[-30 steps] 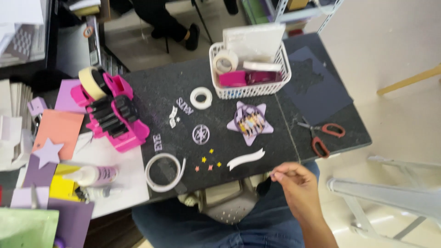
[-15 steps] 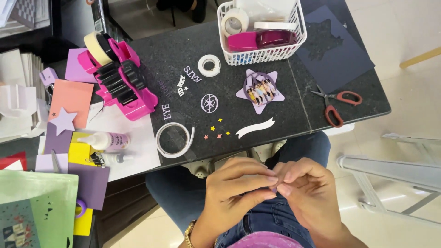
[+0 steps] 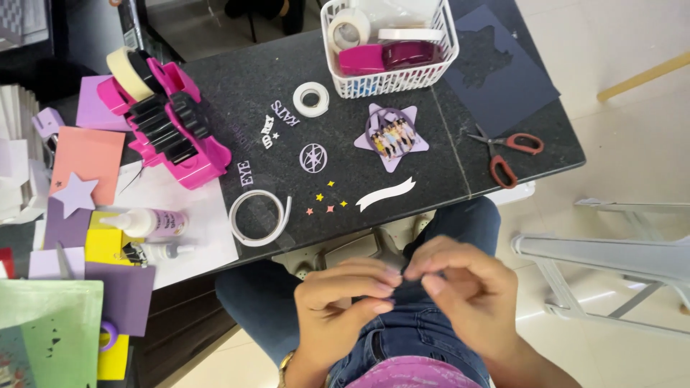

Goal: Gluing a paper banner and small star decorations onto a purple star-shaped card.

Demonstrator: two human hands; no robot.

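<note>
Both hands — left hand [image 3: 345, 305], right hand [image 3: 467, 298] — pinch fingertips together over lap.

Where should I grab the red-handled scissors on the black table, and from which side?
Take the scissors by the red loop handles, coming from the near right edge of the black table. They lie flat and open, handles toward that edge and blades pointing left toward the star cutout, so the handle side is probably the safer grip.
</note>
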